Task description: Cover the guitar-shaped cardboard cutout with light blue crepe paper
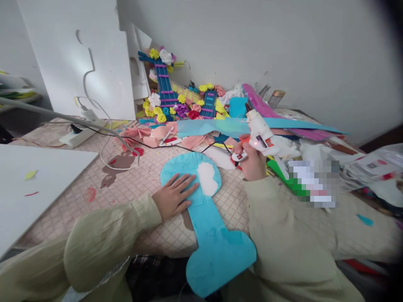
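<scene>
A blue paper-covered shape [217, 235] with rounded lobes at both ends lies on the table in front of me and overhangs its near edge. A white patch [208, 179] shows at the right of its upper lobe. My left hand [176, 196] rests flat on the upper lobe, left of that patch, with its fingers spread. Beyond the shape to the right, my right hand [252, 161] is wrapped round the handle of a white glue gun [260, 128], whose dark nozzle points up and away. A red light glows on the gun's side.
Paper flowers and blue guitar-like shapes [165, 86] stand against the wall. Blue paper strips [217, 126] and pink scraps lie before them. A power strip [78, 134] with cables is at the left, beside a white board [56, 184]. Plastic bags [374, 163] lie right.
</scene>
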`<move>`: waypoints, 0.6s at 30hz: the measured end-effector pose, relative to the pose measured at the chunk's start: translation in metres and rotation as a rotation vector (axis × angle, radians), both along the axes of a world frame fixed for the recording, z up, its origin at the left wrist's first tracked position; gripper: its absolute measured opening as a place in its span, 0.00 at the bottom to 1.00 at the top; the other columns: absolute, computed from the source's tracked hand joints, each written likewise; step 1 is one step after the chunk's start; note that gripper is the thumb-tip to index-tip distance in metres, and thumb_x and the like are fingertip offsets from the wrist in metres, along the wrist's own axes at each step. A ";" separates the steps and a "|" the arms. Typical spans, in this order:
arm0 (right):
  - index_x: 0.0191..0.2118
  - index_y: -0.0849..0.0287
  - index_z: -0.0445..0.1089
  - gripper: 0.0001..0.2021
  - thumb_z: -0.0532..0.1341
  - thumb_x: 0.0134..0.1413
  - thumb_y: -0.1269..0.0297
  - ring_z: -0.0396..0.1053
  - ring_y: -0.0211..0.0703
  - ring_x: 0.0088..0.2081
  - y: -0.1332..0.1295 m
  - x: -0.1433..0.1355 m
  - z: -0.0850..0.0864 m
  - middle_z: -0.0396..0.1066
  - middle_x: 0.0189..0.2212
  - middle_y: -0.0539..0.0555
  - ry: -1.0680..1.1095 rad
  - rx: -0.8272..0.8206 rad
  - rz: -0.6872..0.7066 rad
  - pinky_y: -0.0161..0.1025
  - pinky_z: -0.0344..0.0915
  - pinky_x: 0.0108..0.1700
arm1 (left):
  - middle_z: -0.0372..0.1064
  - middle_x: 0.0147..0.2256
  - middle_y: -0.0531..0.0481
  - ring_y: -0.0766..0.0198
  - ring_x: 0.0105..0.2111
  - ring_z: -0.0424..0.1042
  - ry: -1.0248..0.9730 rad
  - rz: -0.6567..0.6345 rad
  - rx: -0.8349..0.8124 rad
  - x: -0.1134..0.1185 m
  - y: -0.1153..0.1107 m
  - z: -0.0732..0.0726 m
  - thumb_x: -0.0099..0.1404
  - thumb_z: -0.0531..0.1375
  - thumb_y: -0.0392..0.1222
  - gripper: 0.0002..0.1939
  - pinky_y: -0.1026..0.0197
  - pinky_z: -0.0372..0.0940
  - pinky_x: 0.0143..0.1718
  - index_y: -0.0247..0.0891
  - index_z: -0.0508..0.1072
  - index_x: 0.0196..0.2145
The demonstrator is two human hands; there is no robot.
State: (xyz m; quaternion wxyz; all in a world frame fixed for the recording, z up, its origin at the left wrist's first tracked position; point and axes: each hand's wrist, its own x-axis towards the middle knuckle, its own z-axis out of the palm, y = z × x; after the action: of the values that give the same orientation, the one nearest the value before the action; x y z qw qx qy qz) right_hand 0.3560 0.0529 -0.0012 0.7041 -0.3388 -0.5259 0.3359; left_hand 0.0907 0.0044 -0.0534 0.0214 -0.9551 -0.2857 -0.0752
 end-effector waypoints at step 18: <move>0.36 0.55 0.65 0.12 0.60 0.47 0.55 0.60 0.37 0.22 -0.003 0.004 -0.004 0.58 0.19 0.45 -0.005 -0.048 -0.050 0.34 0.55 0.21 | 0.66 0.35 0.46 0.55 0.36 0.64 -0.091 -0.060 -0.232 0.027 0.013 0.034 0.55 0.60 0.53 0.17 0.54 0.57 0.36 0.36 0.67 0.34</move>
State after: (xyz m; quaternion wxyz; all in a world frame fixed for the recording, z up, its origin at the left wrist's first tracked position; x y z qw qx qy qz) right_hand 0.3596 0.0502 -0.0056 0.7027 -0.3694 -0.5109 0.3299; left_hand 0.1174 0.0171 -0.0194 -0.1043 -0.9549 -0.2646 -0.0857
